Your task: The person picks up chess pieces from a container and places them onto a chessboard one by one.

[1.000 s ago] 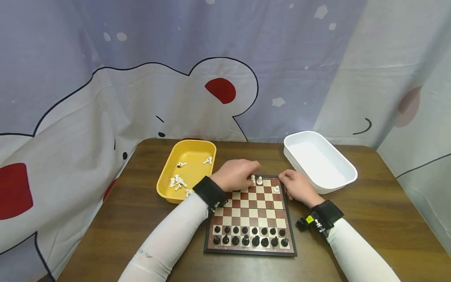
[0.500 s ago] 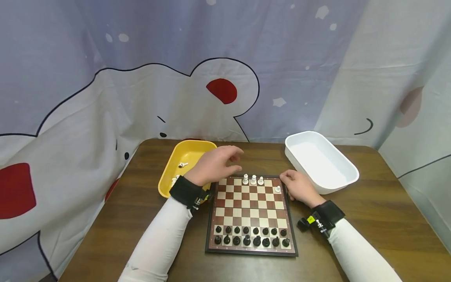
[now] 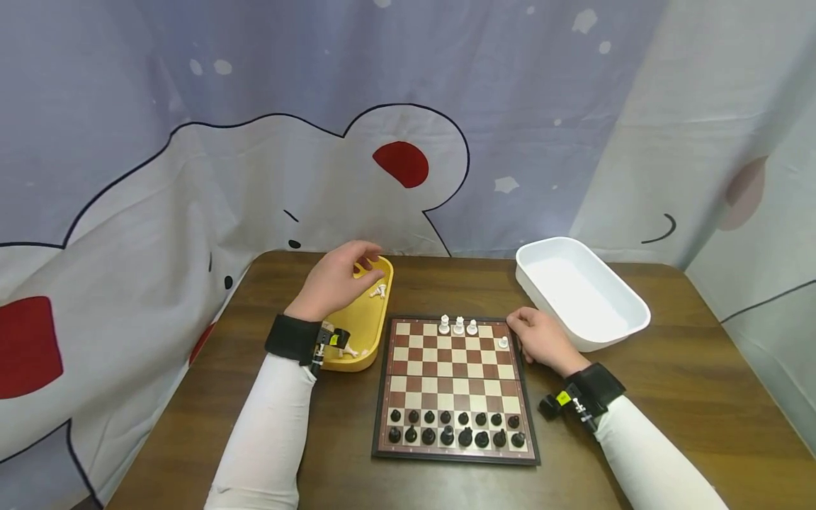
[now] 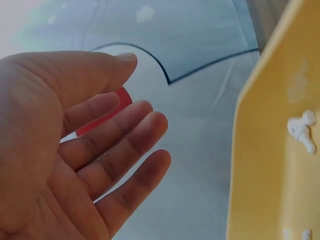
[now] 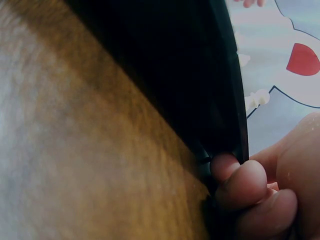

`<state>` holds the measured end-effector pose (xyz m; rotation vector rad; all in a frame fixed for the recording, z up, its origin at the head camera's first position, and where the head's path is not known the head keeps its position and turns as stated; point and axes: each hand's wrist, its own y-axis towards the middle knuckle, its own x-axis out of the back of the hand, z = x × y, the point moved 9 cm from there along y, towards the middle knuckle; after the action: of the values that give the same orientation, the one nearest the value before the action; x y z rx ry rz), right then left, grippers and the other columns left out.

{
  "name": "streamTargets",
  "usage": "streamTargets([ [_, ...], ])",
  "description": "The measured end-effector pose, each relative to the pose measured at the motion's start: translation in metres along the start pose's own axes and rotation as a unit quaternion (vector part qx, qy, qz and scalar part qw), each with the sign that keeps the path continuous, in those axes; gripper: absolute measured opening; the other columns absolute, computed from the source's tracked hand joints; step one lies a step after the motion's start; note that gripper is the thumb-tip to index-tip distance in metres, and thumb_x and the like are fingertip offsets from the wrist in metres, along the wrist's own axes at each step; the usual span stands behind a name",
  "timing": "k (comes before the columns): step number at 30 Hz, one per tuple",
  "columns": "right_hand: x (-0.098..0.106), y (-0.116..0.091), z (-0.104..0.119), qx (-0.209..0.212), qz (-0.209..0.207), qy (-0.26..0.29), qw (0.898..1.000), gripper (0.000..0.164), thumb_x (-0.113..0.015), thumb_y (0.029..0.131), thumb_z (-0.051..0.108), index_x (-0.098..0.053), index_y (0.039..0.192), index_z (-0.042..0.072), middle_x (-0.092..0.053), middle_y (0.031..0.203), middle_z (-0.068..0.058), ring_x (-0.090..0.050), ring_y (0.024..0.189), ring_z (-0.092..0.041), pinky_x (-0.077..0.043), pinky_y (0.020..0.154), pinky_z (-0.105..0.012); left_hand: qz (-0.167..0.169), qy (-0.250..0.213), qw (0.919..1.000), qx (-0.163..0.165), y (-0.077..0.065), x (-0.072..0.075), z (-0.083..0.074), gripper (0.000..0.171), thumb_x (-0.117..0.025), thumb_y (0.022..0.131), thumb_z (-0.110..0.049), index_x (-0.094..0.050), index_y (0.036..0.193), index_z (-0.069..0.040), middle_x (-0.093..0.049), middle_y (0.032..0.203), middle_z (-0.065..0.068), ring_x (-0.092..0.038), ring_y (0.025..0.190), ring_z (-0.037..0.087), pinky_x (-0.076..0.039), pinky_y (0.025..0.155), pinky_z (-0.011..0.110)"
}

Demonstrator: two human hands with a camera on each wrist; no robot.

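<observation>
My left hand [image 3: 341, 280] hovers over the yellow tray [image 3: 376, 340], its fingers loosely spread and nothing in them. White chess pieces lie in the tray, among them one by the right wall [image 3: 380, 291]; others are partly hidden behind the hand and wrist. The chessboard [image 3: 455, 365] lies to the right, with two rows of black pieces [image 3: 448, 435] along its near side. Three white pieces [image 3: 459, 326] stand in its far row, and a white pawn [image 3: 503, 342] stands nearer the right edge. My right hand [image 3: 542, 336] grips the board's right edge near the far corner, fingertips curled against its side.
A white tray [image 3: 580, 294] stands behind the right hand, close to its knuckles. The brown wooden table [image 3: 676, 340] ends at a patterned curtain [image 3: 510, 142] at the back. Cameras are strapped to both wrists.
The left hand has let go of a white piece in the board's far row, and has moved left to above the yellow tray. The right hand has stayed at the board's edge.
</observation>
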<state>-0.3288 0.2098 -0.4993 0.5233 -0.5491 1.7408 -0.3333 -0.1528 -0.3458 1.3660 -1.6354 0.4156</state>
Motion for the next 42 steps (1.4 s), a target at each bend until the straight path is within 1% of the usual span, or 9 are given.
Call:
streamTargets([
  [3, 0.000, 0.000, 0.000, 0.000, -0.001, -0.001, 1.000, 0.036, -0.049, 0.119, 0.028, -0.068, 0.125, -0.001, -0.054, 0.055, -0.003, -0.058, 0.046, -0.024, -0.051, 0.055, -0.039, 0.001, 0.007, 0.9998, 0.017, 0.000, 0.000, 0.010, 0.043, -0.081, 0.104, -0.021, -0.069, 0.143, -0.006, -0.072, 0.132, 0.012, -0.070, 0.116, 0.031, -0.061, 0.100, 0.048],
  [7, 0.000, 0.001, 0.000, 0.002, -0.002, -0.002, 1.000, 0.036, -0.049, 0.119, 0.029, -0.068, 0.123, -0.001, -0.054, 0.056, -0.003, -0.058, 0.046, -0.024, -0.050, 0.054, -0.039, 0.014, 0.024, 0.9993, 0.027, 0.001, -0.005, 0.019, 0.042, -0.080, 0.105, -0.022, -0.070, 0.141, -0.004, -0.072, 0.131, 0.014, -0.070, 0.117, 0.035, -0.060, 0.099, 0.050],
  [19, -0.003, 0.003, 0.003, 0.007, -0.003, -0.002, 1.000, 0.037, -0.049, 0.119, 0.029, -0.068, 0.125, -0.002, -0.054, 0.058, -0.003, -0.058, 0.045, -0.024, -0.049, 0.054, -0.039, 0.032, 0.054, 0.9966, 0.054, 0.005, -0.017, 0.045, 0.039, -0.078, 0.106, -0.023, -0.072, 0.139, -0.003, -0.073, 0.129, 0.013, -0.070, 0.115, 0.032, -0.059, 0.100, 0.050],
  [24, -0.006, 0.004, 0.002, 0.007, -0.003, -0.002, 1.000, 0.036, -0.049, 0.119, 0.029, -0.068, 0.124, -0.001, -0.054, 0.058, -0.003, -0.057, 0.045, -0.023, -0.048, 0.053, -0.038, 0.037, 0.092, 0.9943, 0.039, 0.008, -0.028, 0.053, 0.034, -0.076, 0.105, -0.020, -0.074, 0.135, -0.003, -0.075, 0.125, 0.014, -0.072, 0.114, 0.033, -0.058, 0.102, 0.050],
  [28, -0.007, 0.005, 0.002, 0.009, -0.003, -0.005, 1.000, 0.036, -0.050, 0.119, 0.030, -0.069, 0.124, -0.001, -0.054, 0.057, -0.003, -0.057, 0.045, -0.023, -0.048, 0.054, -0.038, 0.038, 0.121, 0.9916, 0.023, 0.009, -0.034, 0.053, 0.031, -0.075, 0.104, -0.019, -0.075, 0.131, -0.003, -0.077, 0.123, 0.014, -0.073, 0.114, 0.032, -0.058, 0.101, 0.050],
  [31, -0.007, 0.005, 0.003, 0.010, -0.005, -0.008, 1.000, 0.036, -0.050, 0.119, 0.029, -0.069, 0.123, -0.001, -0.054, 0.057, -0.003, -0.057, 0.045, -0.023, -0.048, 0.054, -0.038, 0.041, 0.128, 0.9907, 0.023, 0.009, -0.037, 0.051, 0.029, -0.076, 0.104, -0.018, -0.076, 0.129, -0.004, -0.078, 0.124, 0.013, -0.073, 0.114, 0.032, -0.058, 0.101, 0.050],
  [34, -0.007, 0.005, 0.004, 0.010, -0.005, -0.008, 1.000, 0.035, -0.050, 0.119, 0.028, -0.069, 0.123, -0.001, -0.054, 0.057, -0.003, -0.057, 0.045, -0.023, -0.047, 0.053, -0.037, 0.064, 0.136, 0.9881, 0.033, 0.008, -0.043, 0.052, 0.032, -0.076, 0.104, -0.018, -0.075, 0.133, -0.004, -0.076, 0.129, 0.014, -0.072, 0.119, 0.033, -0.056, 0.105, 0.052],
  [38, -0.008, 0.005, 0.004, 0.008, -0.003, -0.007, 1.000, 0.035, -0.049, 0.119, 0.028, -0.068, 0.123, -0.002, -0.054, 0.057, -0.003, -0.057, 0.045, -0.023, -0.047, 0.052, -0.037, 0.118, 0.151, 0.9793, 0.065, 0.003, -0.054, 0.059, 0.043, -0.075, 0.105, -0.020, -0.069, 0.145, -0.004, -0.071, 0.143, 0.015, -0.067, 0.132, 0.035, -0.052, 0.113, 0.053],
  [42, -0.008, 0.004, 0.005, 0.008, -0.002, -0.007, 1.000, 0.036, -0.049, 0.119, 0.028, -0.068, 0.124, -0.002, -0.054, 0.057, -0.003, -0.057, 0.045, -0.023, -0.047, 0.053, -0.037, 0.162, 0.139, 0.9731, 0.086, -0.003, -0.063, 0.063, 0.051, -0.073, 0.107, -0.019, -0.063, 0.154, -0.004, -0.066, 0.153, 0.016, -0.062, 0.142, 0.036, -0.047, 0.120, 0.055],
])
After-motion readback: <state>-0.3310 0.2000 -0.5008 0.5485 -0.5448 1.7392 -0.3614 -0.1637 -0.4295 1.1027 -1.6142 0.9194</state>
